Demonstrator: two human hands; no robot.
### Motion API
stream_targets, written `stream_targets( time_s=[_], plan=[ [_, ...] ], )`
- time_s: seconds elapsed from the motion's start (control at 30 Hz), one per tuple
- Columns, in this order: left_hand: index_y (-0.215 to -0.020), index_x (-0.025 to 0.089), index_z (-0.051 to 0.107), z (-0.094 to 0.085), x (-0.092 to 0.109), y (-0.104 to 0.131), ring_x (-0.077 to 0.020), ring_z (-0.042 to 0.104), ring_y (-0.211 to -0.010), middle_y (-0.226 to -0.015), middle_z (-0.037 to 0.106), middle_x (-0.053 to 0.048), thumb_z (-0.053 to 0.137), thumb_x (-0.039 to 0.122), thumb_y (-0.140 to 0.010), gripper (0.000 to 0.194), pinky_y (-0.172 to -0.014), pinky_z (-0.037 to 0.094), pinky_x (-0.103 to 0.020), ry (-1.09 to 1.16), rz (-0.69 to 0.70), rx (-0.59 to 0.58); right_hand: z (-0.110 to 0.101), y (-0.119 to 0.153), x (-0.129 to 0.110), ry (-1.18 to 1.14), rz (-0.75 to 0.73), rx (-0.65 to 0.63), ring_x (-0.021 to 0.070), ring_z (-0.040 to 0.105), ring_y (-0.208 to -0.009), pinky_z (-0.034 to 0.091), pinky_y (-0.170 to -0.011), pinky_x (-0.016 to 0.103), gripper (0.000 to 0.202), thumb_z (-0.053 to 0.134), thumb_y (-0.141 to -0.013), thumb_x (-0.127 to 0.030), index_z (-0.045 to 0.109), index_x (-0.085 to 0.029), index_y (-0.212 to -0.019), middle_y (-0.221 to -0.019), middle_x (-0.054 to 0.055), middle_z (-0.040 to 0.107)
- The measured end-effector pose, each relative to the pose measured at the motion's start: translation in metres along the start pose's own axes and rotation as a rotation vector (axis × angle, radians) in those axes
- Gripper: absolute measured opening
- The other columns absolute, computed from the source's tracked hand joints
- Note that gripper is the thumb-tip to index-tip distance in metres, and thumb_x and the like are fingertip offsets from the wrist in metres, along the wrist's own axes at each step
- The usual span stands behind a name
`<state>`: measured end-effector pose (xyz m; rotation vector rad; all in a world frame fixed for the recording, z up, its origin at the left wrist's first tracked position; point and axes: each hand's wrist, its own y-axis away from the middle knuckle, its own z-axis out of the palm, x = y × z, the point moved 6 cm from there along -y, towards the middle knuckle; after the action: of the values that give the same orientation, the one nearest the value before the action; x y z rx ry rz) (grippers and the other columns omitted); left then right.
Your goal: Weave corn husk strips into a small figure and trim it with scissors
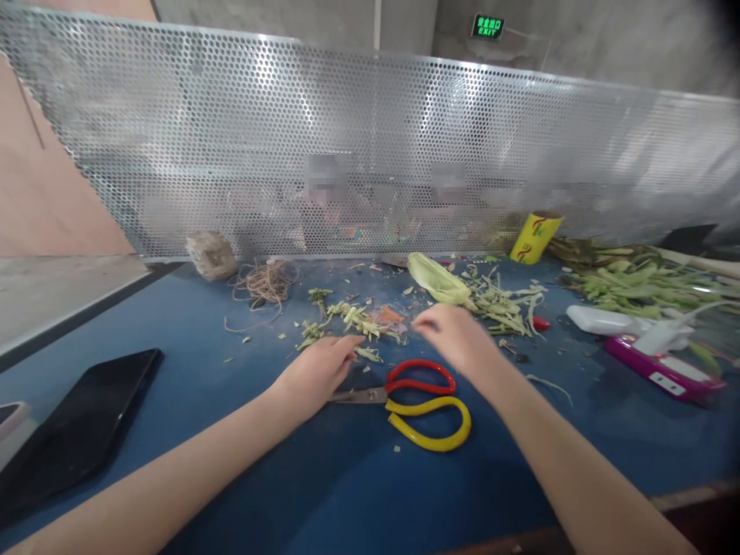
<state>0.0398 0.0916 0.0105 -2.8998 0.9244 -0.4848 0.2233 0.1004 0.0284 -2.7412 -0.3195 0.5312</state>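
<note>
My left hand [324, 371] is low over the blue tabletop, its fingers drawn together beside pale green plant scraps [355, 316]. What those fingers hold, if anything, is hidden. To the right, my right hand [454, 335] has its fingers curled in toward the thumb near an orange-pink scrap [387, 314]; I cannot make out anything between them. A pair of scissors [425, 406] with one red and one yellow handle loop lies between my forearms, blade tips hidden by my left hand. Just behind my right hand rests a pale green leafy husk [438, 279] with shredded leaves [500, 303].
A perforated metal screen [370, 139] stands along the table's back. At left are a black phone [81, 424], a tangle of twine [266, 284] and a pale lump [211, 254]. Rightward are a yellow tube [536, 237], leafy stalks [641, 285] and a purple power strip [653, 370].
</note>
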Motion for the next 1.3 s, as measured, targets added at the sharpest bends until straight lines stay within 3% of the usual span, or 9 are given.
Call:
stream_targets(
  time_s=[0.17,0.37,0.7,0.8,0.87,0.97,1.1,1.2,1.3],
  plan=[
    [-0.115,0.015,0.050,-0.003,0.026,-0.014,-0.0204,0.061,-0.085,-0.095,0.065,-0.009,0.037,0.012,-0.081,0.037,-0.075,0.048,-0.030,0.054,0.041,0.043,-0.052,0.003,0.063,0.081,0.342,0.224,0.0328,0.057,-0.091,0.040,-0.076,0.047,0.032,0.044,-0.080,-0.014,0.058,-0.007,-0.108,-0.097,0.022,0.061],
    [-0.126,0.020,0.032,-0.002,0.053,-0.026,-0.0201,0.056,-0.100,-0.116,0.055,-0.009,0.040,0.008,-0.080,0.048,-0.080,0.047,-0.031,0.031,0.161,0.129,0.015,0.010,-0.008,-0.788,0.100,-0.521,0.0183,0.063,-0.072,0.049,-0.062,0.029,0.033,0.055,-0.076,-0.036,0.062,-0.017,-0.102,-0.085,0.006,0.068],
    [-0.121,0.018,0.035,-0.005,0.058,-0.014,-0.0178,0.051,-0.107,-0.117,0.053,-0.007,0.042,0.015,-0.084,0.038,-0.084,0.046,-0.027,-0.135,0.120,0.117,0.031,0.009,-0.011,-0.915,0.161,-0.426,0.0133,0.059,-0.056,0.048,-0.058,0.027,0.022,0.061,-0.068,-0.032,0.061,-0.013,-0.078,-0.066,0.004,0.066],
    [-0.122,0.022,0.036,-0.015,0.035,-0.010,-0.0146,0.048,-0.111,-0.119,0.052,-0.005,0.040,0.026,-0.088,0.035,-0.087,0.043,-0.024,-0.360,-0.018,0.035,0.010,0.006,0.014,-0.611,0.204,-0.293,0.0180,0.062,-0.063,0.049,-0.061,0.031,0.021,0.054,-0.074,-0.030,0.063,-0.014,-0.083,-0.077,0.008,0.068],
    [-0.110,0.017,0.048,-0.028,0.007,-0.006,-0.0202,0.052,-0.104,-0.107,0.058,-0.009,0.039,0.022,-0.088,0.025,-0.085,0.044,-0.032,-0.443,-0.151,0.004,-0.018,0.006,0.042,-0.204,0.317,-0.038,0.0241,0.063,-0.075,0.048,-0.068,0.037,0.025,0.049,-0.078,-0.024,0.063,-0.014,-0.096,-0.088,0.012,0.066],
    [-0.093,0.008,0.057,-0.049,-0.048,0.007,-0.0266,0.055,-0.096,-0.095,0.060,-0.015,0.043,0.016,-0.086,0.019,-0.076,0.047,-0.042,-0.545,-0.375,-0.050,-0.042,0.014,0.064,0.281,0.460,0.066,0.0396,0.058,-0.090,0.044,-0.069,0.053,0.037,0.043,-0.080,-0.024,0.057,-0.014,-0.113,-0.108,0.022,0.056],
    [-0.110,0.014,0.051,-0.057,-0.106,0.021,-0.0194,0.057,-0.091,-0.108,0.055,-0.008,0.050,0.028,-0.084,0.029,-0.075,0.049,-0.039,-0.601,-0.511,-0.146,-0.020,0.026,0.020,0.188,0.105,-0.133,0.0313,0.052,-0.106,0.044,-0.085,0.044,0.042,0.045,-0.081,-0.033,0.053,-0.015,-0.118,-0.119,0.015,0.053],
    [-0.111,0.015,0.050,-0.051,-0.122,0.024,-0.0199,0.056,-0.092,-0.110,0.054,-0.008,0.050,0.028,-0.084,0.031,-0.076,0.048,-0.040,-0.616,-0.470,-0.168,0.010,0.048,-0.026,0.152,-0.128,-0.327,0.0255,0.052,-0.107,0.044,-0.089,0.039,0.042,0.046,-0.079,-0.020,0.051,-0.016,-0.120,-0.119,0.011,0.055],
    [-0.111,0.015,0.050,-0.045,-0.127,0.022,-0.0200,0.056,-0.093,-0.111,0.054,-0.008,0.050,0.028,-0.084,0.031,-0.077,0.048,-0.040,-0.624,-0.419,-0.166,0.030,0.065,-0.042,0.270,-0.159,-0.425,0.0274,0.056,-0.100,0.047,-0.083,0.040,0.050,0.048,-0.069,-0.004,0.053,-0.012,-0.118,-0.111,0.014,0.060]
  ],
)
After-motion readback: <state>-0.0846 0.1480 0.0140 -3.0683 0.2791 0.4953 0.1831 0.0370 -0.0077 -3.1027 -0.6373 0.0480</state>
